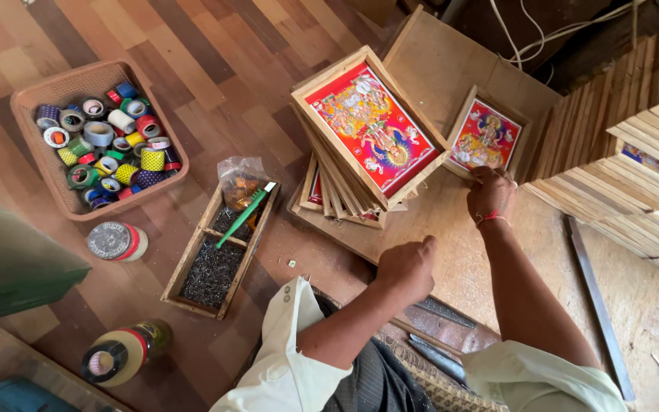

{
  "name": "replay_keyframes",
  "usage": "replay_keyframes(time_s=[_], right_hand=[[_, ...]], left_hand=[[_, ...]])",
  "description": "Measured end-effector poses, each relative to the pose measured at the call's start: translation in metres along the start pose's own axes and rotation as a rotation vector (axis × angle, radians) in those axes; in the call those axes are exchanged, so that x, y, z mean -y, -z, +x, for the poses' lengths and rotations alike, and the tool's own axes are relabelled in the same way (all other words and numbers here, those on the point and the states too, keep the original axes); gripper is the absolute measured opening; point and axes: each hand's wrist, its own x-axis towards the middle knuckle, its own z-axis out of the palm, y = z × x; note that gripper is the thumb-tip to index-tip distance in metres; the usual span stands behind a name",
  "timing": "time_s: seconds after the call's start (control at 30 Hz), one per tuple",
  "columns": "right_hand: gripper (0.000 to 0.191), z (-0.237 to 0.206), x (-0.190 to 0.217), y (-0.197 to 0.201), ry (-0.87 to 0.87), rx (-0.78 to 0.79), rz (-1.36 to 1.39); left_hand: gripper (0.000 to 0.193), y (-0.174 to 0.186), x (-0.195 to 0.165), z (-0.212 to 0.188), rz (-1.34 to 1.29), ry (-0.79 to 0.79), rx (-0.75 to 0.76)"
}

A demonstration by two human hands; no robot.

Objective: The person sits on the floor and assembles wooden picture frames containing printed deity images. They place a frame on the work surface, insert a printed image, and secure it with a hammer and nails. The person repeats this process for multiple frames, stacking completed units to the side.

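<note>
the right hand reaches up to the small framed picture at the upper right of the frame, fingers curled over its lower edge, so the grip pinches the frame's bottom rail; the thumb is hidden, so how firm the hold is cannot be told. the frame stands tilted, leaning back against a wooden board. the left hand rests as a loose fist, closed on nothing, on the wooden surface, just right of the stack of larger framed pictures at upper centre, which fans out unevenly.

to do this well, i judge the frame should be held by its wooden rail, not the printed face, and lifted clear before it is swung, since the stack beside it looks ready to slide. the left hand could steady that stack or support the small frame's other edge.

further left lie a wooden tray of small dark nails with a green brush across it, a plastic bag, a brown basket of coloured tape rolls, and two loose tape rolls on the floor. wooden strips are piled at the right edge.
</note>
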Motion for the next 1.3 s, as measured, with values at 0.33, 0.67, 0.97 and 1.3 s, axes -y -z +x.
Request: replay_keyframes(time_s=[0.33, 0.67, 0.97, 1.3], right_hand=[[0.010, -0.132, -0.005, 0.111, -0.315, -0.335, 1.715], [0.029, -0.220, -0.024, 0.133, -1.194, -0.674, 2.268], [0.031, -0.242, -0.060, 0.129, 0.276, 0.376, -0.066], [0.034, -0.241, -0.034, 0.167, -0.059, 0.782, -0.328]], left_hand=[[0.022, -0.015, -0.005, -0.005, -0.095, -0.028, -0.234], [0.036, -0.012, -0.018, -0.028, -0.183, -0.191, -0.515], [0.040, -0.005, -0.028, -0.032, -0.233, -0.401, -0.758], [0.041, -0.021, -0.040, -0.027, -0.314, -0.390, -0.459]])
